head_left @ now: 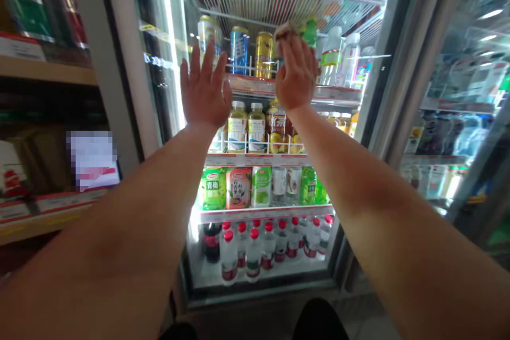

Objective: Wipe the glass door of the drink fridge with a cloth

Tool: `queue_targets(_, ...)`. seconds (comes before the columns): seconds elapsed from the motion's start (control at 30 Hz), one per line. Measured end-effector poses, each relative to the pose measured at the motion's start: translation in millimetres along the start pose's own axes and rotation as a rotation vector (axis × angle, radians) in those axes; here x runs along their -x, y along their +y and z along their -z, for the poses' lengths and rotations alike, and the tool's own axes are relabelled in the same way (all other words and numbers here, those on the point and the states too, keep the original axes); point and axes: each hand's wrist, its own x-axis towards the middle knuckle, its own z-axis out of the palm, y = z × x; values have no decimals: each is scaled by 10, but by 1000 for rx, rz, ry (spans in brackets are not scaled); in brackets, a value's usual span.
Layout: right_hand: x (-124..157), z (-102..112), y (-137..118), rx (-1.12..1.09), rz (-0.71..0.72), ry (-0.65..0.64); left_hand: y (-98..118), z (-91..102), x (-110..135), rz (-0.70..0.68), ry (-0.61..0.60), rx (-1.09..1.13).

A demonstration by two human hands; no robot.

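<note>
My left hand [205,90] is raised with its fingers spread, seemingly flat against the glass door [191,138] of a lit drinks fridge. A crumpled beige-brown cloth [283,34] is under the fingers of my right hand [295,71], pressed toward the same glass at upper-shelf height. Behind the hands stand a blue can [239,50], a gold can [263,56] and clear bottles [331,58]. Lower down are yellow-labelled tea bottles [237,127]. My right hand hides part of the shelf behind it.
Green and red cartons [239,188] fill a lower shelf, above several red-capped water bottles [253,255]. To the left is a shelf unit [48,66] with cans and boxes. On the right, past a metal door frame [410,58], is another glass-fronted fridge [450,133].
</note>
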Motion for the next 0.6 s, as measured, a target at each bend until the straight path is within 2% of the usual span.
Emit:
queue_targets(0.07,127,93,-121,-3,199,-137,-32,-14,2,-26,1,26)
queue_targets(0.17,212,204,-214,-11,286,-225,-81,-35,0,-42,20,26)
queue_targets(0.23,202,202,-205,2,263,-197,-107,-48,-1,-62,24,35)
queue_targets(0.3,170,133,-149,27,200,-113,-125,-57,-2,-80,15,43)
queue_targets(0.47,94,-94,29,106,-142,222,-109,-49,1,-65,31,-24)
queue_targets(0.53,101,-95,26,128,-177,220,-82,-42,7,-44,34,-41)
queue_targets(0.6,140,-22,-40,125,-76,108,-55,-40,15,-24,26,-51)
